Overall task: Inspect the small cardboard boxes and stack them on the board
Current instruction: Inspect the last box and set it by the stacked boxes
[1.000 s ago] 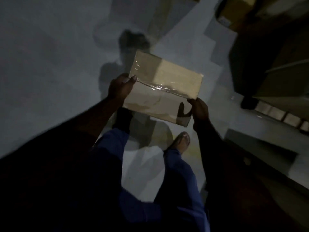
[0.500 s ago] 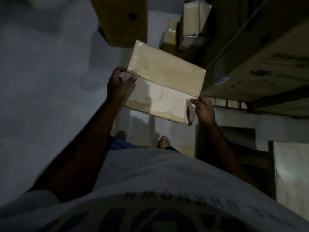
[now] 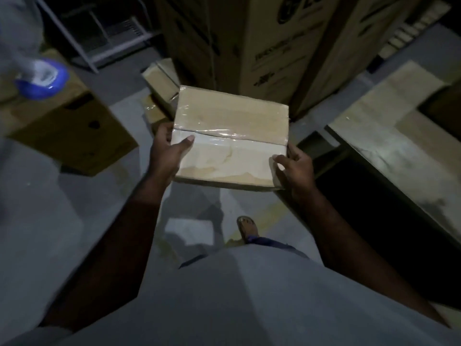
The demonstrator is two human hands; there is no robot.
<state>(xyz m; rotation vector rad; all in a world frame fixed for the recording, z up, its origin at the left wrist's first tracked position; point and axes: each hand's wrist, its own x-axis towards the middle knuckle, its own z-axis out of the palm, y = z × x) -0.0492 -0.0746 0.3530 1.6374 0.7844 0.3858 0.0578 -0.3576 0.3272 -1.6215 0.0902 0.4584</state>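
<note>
The flat, tape-sealed brown cardboard box (image 3: 230,138) is held level, its long axis spanning between the left hand (image 3: 166,148) and right hand (image 3: 296,166), whose fingers are curled round its short ends.

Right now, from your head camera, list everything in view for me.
small cardboard box: one, tan, clear tape along the seam, held mid-frame above the floor
other small boxes: two as far as I can tell, tan, on the floor behind it
tall printed cartons: at least two, brown, upright at top centre
carton with hand hole: one, brown, left
blurred object: one, blue and white, top left, cannot identify
metal rack: one, grey, top left
pale flat panel: one, off-white, right
floor: grey
sandalled foot: one, below the box
left hand: grips the box's left edge
right hand: grips its right edge
</note>
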